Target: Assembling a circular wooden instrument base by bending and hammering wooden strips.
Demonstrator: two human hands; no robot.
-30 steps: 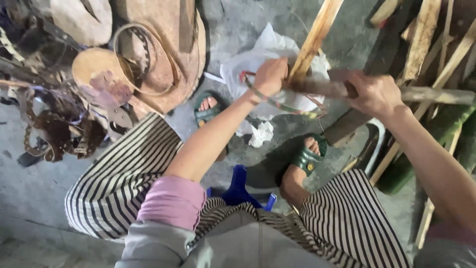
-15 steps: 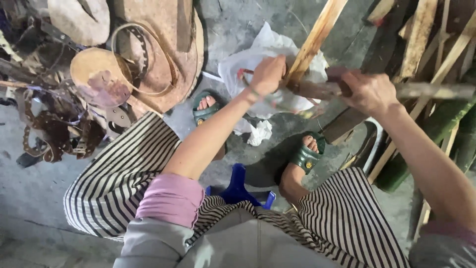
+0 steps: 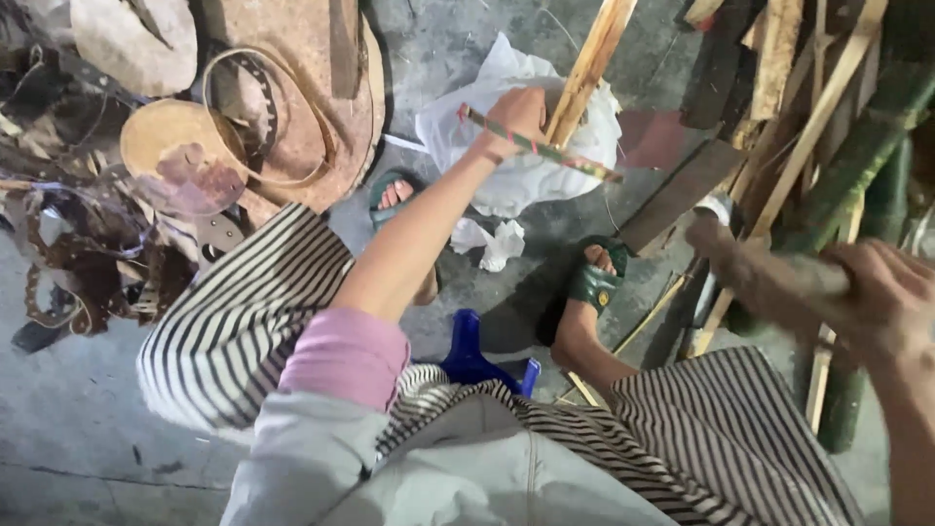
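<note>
We see the left hand point(image 3: 516, 115) closed around a thin bamboo strip point(image 3: 545, 148) and the foot of a pale wooden stick point(image 3: 590, 68), over a white plastic bag point(image 3: 516, 170) on the far floor. At the right, the right hand point(image 3: 891, 292) wraps a blurred dark tool point(image 3: 760, 273), perhaps a knife. Green sandals point(image 3: 592, 278) sit beyond a blue stool point(image 3: 472, 356).
</note>
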